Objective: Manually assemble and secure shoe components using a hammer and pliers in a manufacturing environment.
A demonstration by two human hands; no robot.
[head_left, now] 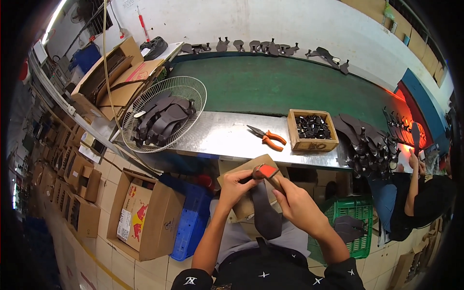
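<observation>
Dk gry sole (267, 215), rounded end

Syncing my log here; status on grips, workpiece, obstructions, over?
Left grip on dark sole. Right grip around red-headed hammer. Sole's far end hidden by left grip and hammer.

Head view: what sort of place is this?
Likely a footwear workshop: the right hand grips a hammer near a dark sole-shaped piece, similar pieces lie in the wire basket, and a long green belt runs behind the metal bench.

Matt shoe sole (267, 215), glossy metal tabletop (220, 133), wooden box (314, 144).
</observation>
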